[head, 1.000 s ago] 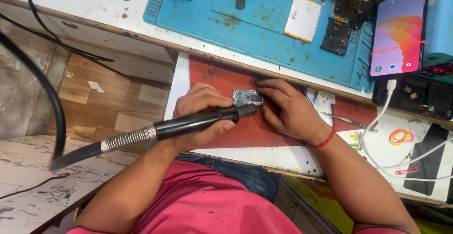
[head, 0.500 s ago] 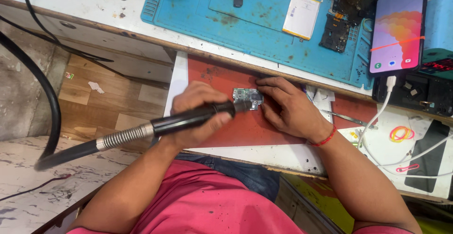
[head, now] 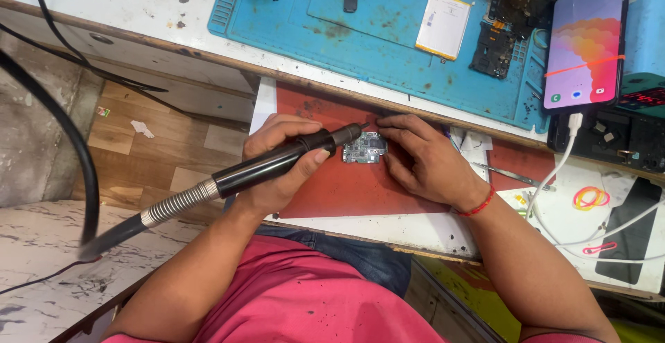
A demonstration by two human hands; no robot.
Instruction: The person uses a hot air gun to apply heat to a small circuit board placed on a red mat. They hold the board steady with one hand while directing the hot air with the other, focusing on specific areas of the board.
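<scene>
My left hand (head: 280,159) grips a black pen-shaped rotary tool handpiece (head: 277,163) with a silver spring collar and a thick black cable trailing down-left. Its tip points at the top edge of a small green circuit board (head: 365,148) lying on a red mat (head: 346,191). My right hand (head: 422,159) rests on the mat and pins the board's right side with its fingertips. A red thread band circles that wrist.
Beyond the red mat lies a blue work mat (head: 388,31) with a white battery (head: 443,24), dark phone parts (head: 493,49) and tools. A lit phone (head: 585,42) stands at right on a white cable. Tweezers (head: 506,172), coloured rubber bands (head: 590,197) and a dark phone (head: 627,236) lie right.
The handpiece tip has shifted slightly along the top of the board, and its cable has swung a little. Both hands stay in place on the board.
</scene>
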